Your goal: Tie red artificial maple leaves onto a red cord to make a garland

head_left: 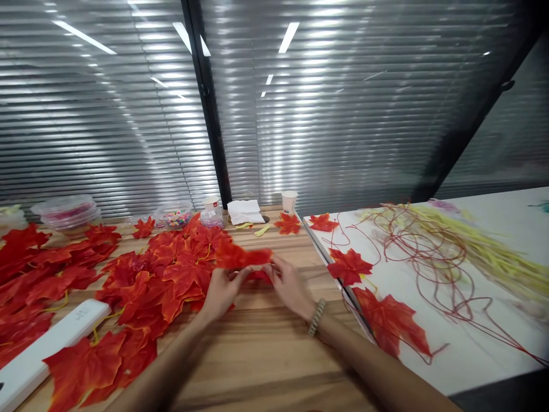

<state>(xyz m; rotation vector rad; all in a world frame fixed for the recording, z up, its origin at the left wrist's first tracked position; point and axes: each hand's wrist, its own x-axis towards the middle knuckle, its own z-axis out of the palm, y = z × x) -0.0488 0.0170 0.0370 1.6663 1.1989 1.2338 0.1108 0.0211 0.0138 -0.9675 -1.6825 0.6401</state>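
Between both hands, a little above the wooden table [274, 360], is a red artificial maple leaf [242, 256], blurred by motion. My left hand [225, 289] pinches its lower left part between thumb and fingers. On the opposite side, my right hand [291, 286] grips the right part, with a beaded bracelet [317, 317] on that wrist. More red shows beneath the fingers, but I cannot tell whether it is the same leaf. Just left of my left hand lies a pile of red maple leaves [189, 274] with yellow stems.
A white oblong device [55, 343] lies at the left among leaves. Along the back stand plastic tubs [66, 212], a bead container [175, 216], a paper cup [289, 201] and a white napkin [245, 212]. Tangled red cord [422, 240] and yellow strands [484, 240] cover part of the white table [458, 366].
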